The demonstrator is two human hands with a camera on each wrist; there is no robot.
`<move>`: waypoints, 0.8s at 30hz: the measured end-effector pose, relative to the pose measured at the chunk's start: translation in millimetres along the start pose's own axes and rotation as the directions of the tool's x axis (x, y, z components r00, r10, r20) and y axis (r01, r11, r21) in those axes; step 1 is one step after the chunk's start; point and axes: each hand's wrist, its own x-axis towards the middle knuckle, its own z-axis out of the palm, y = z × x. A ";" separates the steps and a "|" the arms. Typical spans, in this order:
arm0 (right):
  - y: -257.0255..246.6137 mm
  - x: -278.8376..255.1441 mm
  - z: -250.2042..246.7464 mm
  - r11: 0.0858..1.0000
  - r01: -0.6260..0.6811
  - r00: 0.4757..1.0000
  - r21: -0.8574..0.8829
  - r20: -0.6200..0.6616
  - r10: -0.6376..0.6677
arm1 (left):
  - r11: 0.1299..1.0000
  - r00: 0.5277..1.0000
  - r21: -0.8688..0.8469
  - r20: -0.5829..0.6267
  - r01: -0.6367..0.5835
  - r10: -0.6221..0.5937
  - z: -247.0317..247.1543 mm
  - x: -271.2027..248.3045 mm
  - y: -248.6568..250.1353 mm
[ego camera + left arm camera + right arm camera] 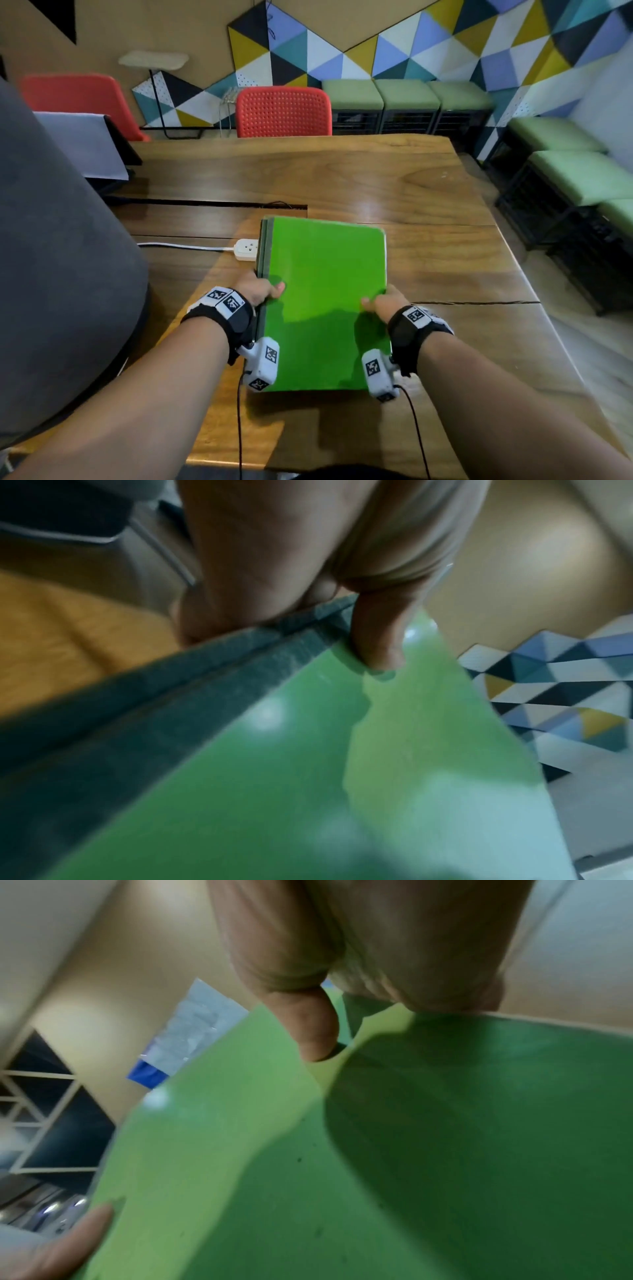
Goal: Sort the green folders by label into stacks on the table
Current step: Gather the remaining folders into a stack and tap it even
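Note:
A pile of green folders point(325, 294) is held over the wooden table point(394, 178), bright green cover up, dark green spines on the left. My left hand point(263, 289) grips the spine edge with the thumb point(377, 642) on top of the green folders point(308, 777). My right hand point(380, 301) grips the right edge, its thumb point(315, 1031) pressed on the cover of the green folders point(342, 1177). No label shows on the top cover. The fingers underneath are hidden.
A white power strip point(246, 249) with its cord lies just left of the pile's far corner. A slot point(205, 204) runs across the table. Red chairs point(283, 111) stand behind it, green stools point(582, 178) to the right, a grey shape point(51, 257) at left.

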 end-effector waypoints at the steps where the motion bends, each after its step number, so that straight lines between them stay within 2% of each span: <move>1: -13.4 -3.0 -7.3 0.997 0.077 0.997 0.029 -0.028 -0.076 | 0.996 0.996 -0.042 -0.052 -0.081 0.079 -0.1 -17.1 21.6; 3: -38.0 -8.9 -20.3 0.961 0.255 0.965 0.110 -0.088 -0.246 | 0.952 0.954 -0.113 -0.139 -0.283 0.267 -3.9 -29.9 51.0; 6: -63.9 -16.5 -35.0 0.849 0.490 0.870 0.197 -0.173 -0.462 | 0.826 0.859 -0.238 -0.153 -0.511 0.488 -13.1 -42.0 76.6; 8: -74.0 -21.3 -41.8 0.783 0.571 0.821 0.247 -0.197 -0.536 | 0.771 0.819 -0.282 -0.129 -0.571 0.559 -17.6 -44.1 82.9; 9: -77.4 -24.3 -44.0 0.766 0.582 0.813 0.272 -0.192 -0.549 | 0.763 0.822 -0.322 -0.103 -0.561 0.561 -18.6 -41.3 82.8; 12: -77.8 -21.1 -45.8 0.756 0.547 0.835 0.358 -0.169 -0.524 | 0.790 0.844 -0.333 -0.037 -0.515 0.534 -12.6 -34.6 76.4; 16: -69.4 -6.8 -42.4 0.791 0.515 0.857 0.331 -0.189 -0.479 | 0.834 0.875 -0.277 -0.061 -0.477 0.480 0.4 -22.7 63.6; 18: -67.7 4.0 -38.1 0.832 0.492 0.870 0.256 -0.171 -0.462 | 0.861 0.880 -0.182 -0.070 -0.474 0.470 1.9 -13.7 59.5; 22: -64.6 23.6 -26.2 0.932 0.338 0.934 0.129 -0.168 -0.316 | 0.892 0.890 0.036 -0.060 -0.451 0.452 1.8 1.3 55.0; 24: -58.8 32.5 -19.9 0.955 0.292 0.943 0.047 -0.183 -0.280 | 0.890 0.893 0.123 -0.054 -0.438 0.447 5.3 6.0 52.1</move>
